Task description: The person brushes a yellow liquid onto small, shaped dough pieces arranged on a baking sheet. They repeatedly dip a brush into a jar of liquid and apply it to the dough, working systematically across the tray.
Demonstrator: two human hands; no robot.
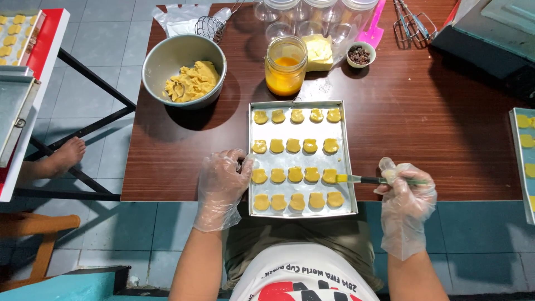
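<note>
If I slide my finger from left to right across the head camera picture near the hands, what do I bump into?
Bare foot → left hand in a clear glove → baking tray of yellow dough pieces → brush → right hand, gloved too → another tray at the edge.

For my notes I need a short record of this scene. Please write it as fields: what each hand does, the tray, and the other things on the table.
left hand: gloved left hand rests on the left edge of the baking tray
right hand: gloved right hand holds a pastry brush
brush tip: on the rightmost dough piece of the third row
tray content: four rows of five yellow dough pieces
behind tray: jar of yellow liquid, metal bowl of dough, small bowl of dark bits
table: dark brown wood
</note>
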